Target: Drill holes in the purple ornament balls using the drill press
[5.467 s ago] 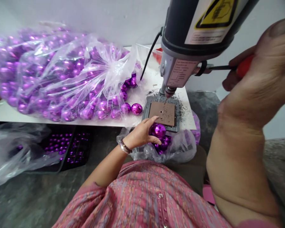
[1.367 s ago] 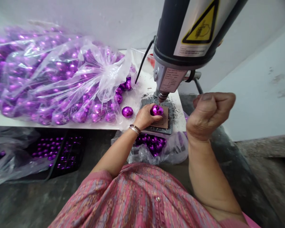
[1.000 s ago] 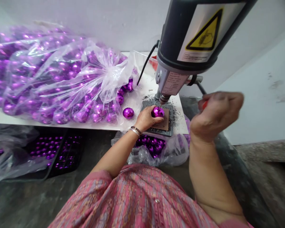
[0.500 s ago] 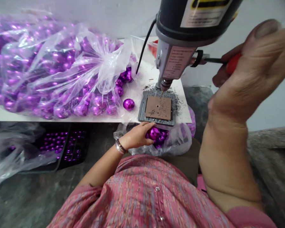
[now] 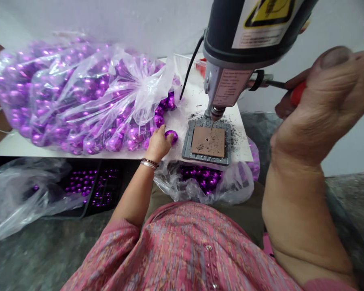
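Observation:
My left hand (image 5: pixel 160 144) is over the white tabletop, thumb and fingers apart. Its thumb overlaps the left side of a shiny purple faceted ball (image 5: pixel 172 138), which rests on the table. On the right, my right hand (image 5: pixel 324 101) is wrapped around the red-knobbed feed handle (image 5: pixel 297 93) of a drill press (image 5: pixel 230 81). The thin drill bit (image 5: pixel 212 124) hangs above a brown square plate (image 5: pixel 208 142) with a small hole, lying on the grey drill base (image 5: pixel 186 149).
A tied clear bag (image 5: pixel 79 97) full of purple balls fills the table's left. Below the table edge, an open plastic bag (image 5: pixel 235 182) holds more balls, above my lap. A black crate (image 5: pixel 86 206) with purple balls stands lower left. Dark shavings (image 5: pixel 236 135) surround the base.
My left hand has left the ball it held at the lap bag and moved up and left to the ball on the table. My right hand stays on the handle.

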`<state>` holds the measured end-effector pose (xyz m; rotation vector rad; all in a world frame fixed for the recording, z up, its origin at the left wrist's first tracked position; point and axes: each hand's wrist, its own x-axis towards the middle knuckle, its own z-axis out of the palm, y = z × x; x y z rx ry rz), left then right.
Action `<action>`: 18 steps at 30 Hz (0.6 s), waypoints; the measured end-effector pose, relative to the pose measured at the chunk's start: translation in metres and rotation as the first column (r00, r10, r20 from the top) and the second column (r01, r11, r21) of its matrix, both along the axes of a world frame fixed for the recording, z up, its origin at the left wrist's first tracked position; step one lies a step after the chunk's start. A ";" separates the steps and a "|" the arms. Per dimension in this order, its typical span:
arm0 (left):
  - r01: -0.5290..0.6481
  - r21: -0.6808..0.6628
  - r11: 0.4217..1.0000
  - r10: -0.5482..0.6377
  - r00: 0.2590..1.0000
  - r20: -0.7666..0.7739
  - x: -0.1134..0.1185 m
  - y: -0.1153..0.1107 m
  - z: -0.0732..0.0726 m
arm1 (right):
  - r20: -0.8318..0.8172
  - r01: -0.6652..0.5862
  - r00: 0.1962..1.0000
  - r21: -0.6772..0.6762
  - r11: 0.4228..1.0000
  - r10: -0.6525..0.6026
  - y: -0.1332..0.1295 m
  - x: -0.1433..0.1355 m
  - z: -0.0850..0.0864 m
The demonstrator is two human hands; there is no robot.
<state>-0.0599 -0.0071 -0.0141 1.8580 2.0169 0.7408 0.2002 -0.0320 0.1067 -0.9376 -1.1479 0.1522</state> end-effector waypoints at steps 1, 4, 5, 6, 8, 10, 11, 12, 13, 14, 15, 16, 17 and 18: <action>0.021 -0.047 0.999 -0.021 1.000 0.000 -0.001 0.003 -0.003 | 0.017 0.005 1.000 -0.005 1.000 -0.005 0.000 0.000 -0.001; 0.072 -0.065 0.995 -0.070 0.997 0.044 -0.001 0.001 -0.012 | 0.045 0.007 0.999 -0.021 1.000 -0.006 -0.002 0.001 -0.002; 0.075 -0.041 0.996 -0.071 0.993 0.090 -0.001 -0.002 -0.013 | 0.041 0.004 0.999 -0.012 1.000 -0.004 -0.002 0.000 -0.002; 0.074 -0.017 0.997 -0.070 0.984 0.162 -0.001 -0.005 -0.014 | 0.035 0.001 0.999 -0.011 1.000 -0.001 -0.002 0.000 -0.002; 0.093 -0.012 0.996 -0.082 0.918 0.389 -0.002 -0.012 -0.012 | 0.021 0.002 1.000 -0.001 1.000 -0.002 -0.004 -0.002 -0.002; 0.156 -0.054 0.986 -0.085 0.763 0.641 -0.001 -0.017 -0.009 | 0.011 0.002 1.000 -0.034 0.999 -0.002 -0.007 -0.004 0.000; 0.195 -0.082 0.977 -0.073 0.674 0.735 0.000 -0.019 -0.007 | -0.001 0.005 1.000 -0.051 0.999 -0.005 -0.009 -0.006 0.001; 0.232 -0.106 0.967 -0.056 0.599 0.799 0.002 -0.020 -0.006 | -0.014 0.007 1.000 -0.070 0.998 -0.008 -0.011 -0.007 0.002; 0.266 -0.126 0.956 -0.042 0.547 0.836 0.005 -0.020 -0.005 | -0.029 0.007 1.000 -0.084 0.996 -0.010 -0.013 -0.007 0.002; 0.292 -0.139 0.946 -0.035 0.521 0.853 0.008 -0.020 -0.005 | -0.040 0.003 0.999 -0.097 0.995 -0.007 -0.013 -0.008 0.002; 0.312 -0.147 0.939 -0.036 0.513 0.858 0.012 -0.019 -0.005 | -0.048 0.001 0.999 -0.091 0.996 -0.005 -0.014 -0.008 0.002; 0.329 -0.148 0.933 -0.048 0.519 0.853 0.017 -0.018 -0.004 | -0.049 -0.005 0.999 -0.081 0.997 0.001 -0.013 -0.008 0.002; 0.345 -0.143 0.928 -0.068 0.534 0.843 0.022 -0.016 -0.004 | -0.046 -0.011 0.999 -0.066 0.998 0.008 -0.012 -0.008 0.001; 0.359 -0.132 0.924 -0.097 0.554 0.826 0.027 -0.014 -0.004 | -0.039 -0.018 0.999 -0.050 0.999 0.016 -0.011 -0.007 0.001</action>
